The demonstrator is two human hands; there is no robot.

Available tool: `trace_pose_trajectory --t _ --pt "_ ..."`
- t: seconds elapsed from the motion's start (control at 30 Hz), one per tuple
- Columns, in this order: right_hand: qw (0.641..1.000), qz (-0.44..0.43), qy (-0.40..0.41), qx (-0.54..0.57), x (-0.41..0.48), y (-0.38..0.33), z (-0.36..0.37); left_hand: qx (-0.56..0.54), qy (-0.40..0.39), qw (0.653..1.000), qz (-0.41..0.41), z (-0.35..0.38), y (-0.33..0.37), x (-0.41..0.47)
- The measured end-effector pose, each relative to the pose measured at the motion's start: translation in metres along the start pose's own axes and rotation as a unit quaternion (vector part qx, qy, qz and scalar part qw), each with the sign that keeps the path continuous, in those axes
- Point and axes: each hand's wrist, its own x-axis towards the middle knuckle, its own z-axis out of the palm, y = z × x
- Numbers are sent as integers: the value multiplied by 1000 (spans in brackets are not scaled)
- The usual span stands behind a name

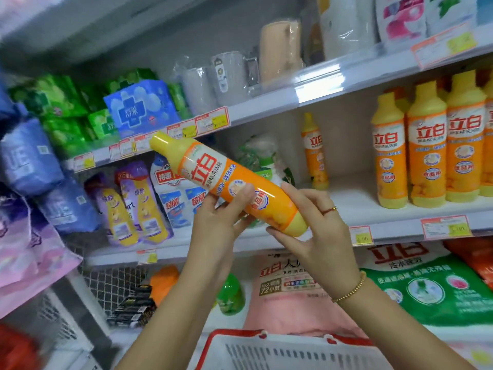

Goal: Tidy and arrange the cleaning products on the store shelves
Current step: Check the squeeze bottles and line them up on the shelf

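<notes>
A yellow and orange dish soap bottle point(226, 180) lies tilted in front of the middle shelf, cap up to the left, base down to the right. My left hand point(221, 217) grips its middle from below, thumb on the label. My right hand point(306, 225) holds the base end, fingers curled behind and under it. Several matching bottles point(426, 145) stand upright in a row on the right of the middle shelf point(354, 206). One more matching bottle point(314, 153) stands alone further back.
Detergent pouches point(138, 204) fill the shelf's left side. Green and blue packs point(106, 108) and wrapped cups point(226, 76) sit on the upper shelf. Large detergent bags point(426, 287) lie below. A white basket with a red rim point(266, 351) is beneath my arms.
</notes>
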Motion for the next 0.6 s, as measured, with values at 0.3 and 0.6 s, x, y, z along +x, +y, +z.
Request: trace_pose_trajectory --t 0.3,0.6 --pt "623 356 -314 622 22 -27 -11 -111 -119 986 45 -28 18 14" --pt "802 288 -290 437 25 -36 -32 -107 -92 990 25 -29 17 18"
